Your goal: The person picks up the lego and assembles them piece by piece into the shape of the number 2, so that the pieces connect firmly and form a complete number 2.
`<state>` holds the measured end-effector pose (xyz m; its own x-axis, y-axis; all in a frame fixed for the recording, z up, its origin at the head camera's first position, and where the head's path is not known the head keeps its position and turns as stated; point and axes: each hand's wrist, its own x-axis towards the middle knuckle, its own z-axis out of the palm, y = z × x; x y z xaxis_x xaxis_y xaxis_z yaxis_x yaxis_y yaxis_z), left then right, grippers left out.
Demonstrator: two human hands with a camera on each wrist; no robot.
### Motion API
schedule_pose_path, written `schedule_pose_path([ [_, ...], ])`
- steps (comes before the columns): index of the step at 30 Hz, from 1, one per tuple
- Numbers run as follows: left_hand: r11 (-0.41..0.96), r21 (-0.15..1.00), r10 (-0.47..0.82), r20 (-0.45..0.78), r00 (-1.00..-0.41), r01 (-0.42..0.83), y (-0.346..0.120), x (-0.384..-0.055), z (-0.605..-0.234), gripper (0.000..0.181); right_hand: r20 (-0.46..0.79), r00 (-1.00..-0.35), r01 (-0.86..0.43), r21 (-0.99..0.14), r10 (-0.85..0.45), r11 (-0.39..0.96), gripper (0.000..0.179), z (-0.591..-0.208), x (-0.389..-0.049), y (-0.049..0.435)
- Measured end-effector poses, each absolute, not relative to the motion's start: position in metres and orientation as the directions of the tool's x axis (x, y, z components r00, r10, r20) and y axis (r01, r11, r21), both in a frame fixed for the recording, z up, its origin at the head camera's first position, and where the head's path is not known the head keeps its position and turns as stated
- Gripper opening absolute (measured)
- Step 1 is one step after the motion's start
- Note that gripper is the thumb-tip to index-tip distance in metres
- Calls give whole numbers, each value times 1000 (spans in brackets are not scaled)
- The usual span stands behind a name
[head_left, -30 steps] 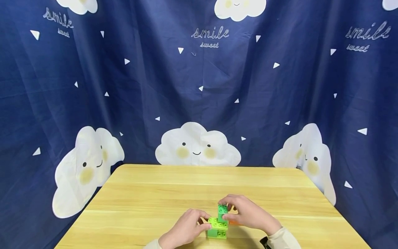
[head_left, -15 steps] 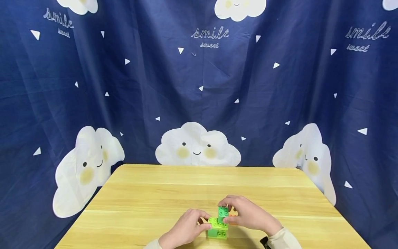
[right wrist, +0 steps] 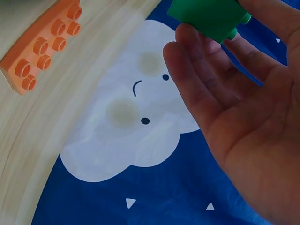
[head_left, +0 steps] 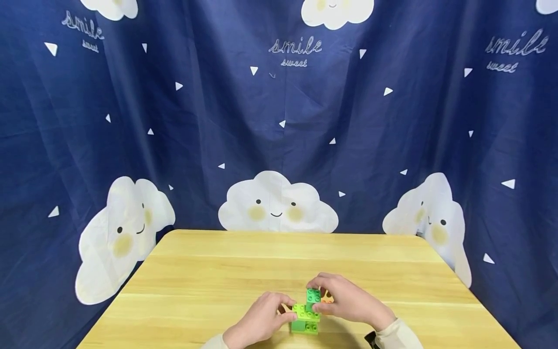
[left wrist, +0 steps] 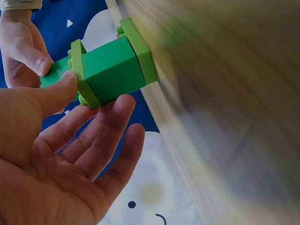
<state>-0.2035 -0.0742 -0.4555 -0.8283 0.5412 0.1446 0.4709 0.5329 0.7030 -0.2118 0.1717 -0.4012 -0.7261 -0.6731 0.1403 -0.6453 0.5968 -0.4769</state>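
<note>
Head view: left hand (head_left: 261, 317) pinches lime brick (head_left: 307, 316), right hand (head_left: 348, 301) green block (head_left: 312, 299), its seating unclear.

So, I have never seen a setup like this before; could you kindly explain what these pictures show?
There is no machine here, just a person's two bare hands. The wide picture comes from a camera worn on the head, looking forward and down. The other two come from cameras worn on the wrists, so the scene looks tilted in them.

On the wooden table stands a small stack of toy bricks: a lime base plate, a green block on it, and an upper lime plate. The left hand pinches that upper plate. The right hand holds another green block at the top; whether it is pressed fully home, I cannot tell. An orange brick also lies on the table. Behind hangs a blue curtain with smiling clouds.
</note>
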Motion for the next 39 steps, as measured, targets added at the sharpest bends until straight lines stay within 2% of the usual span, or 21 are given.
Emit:
schedule_pose_path([
  [26, 532, 728, 531, 110, -840, 432, -74, -202, -456, 26, 134, -721, -653, -460, -680, 602, 29, -401, -207, 171],
  [39, 526, 718, 540, 133, -831, 456, -74, -203, -454, 26, 103, -726, -635, -479, -680, 606, 32, -404, -209, 169],
])
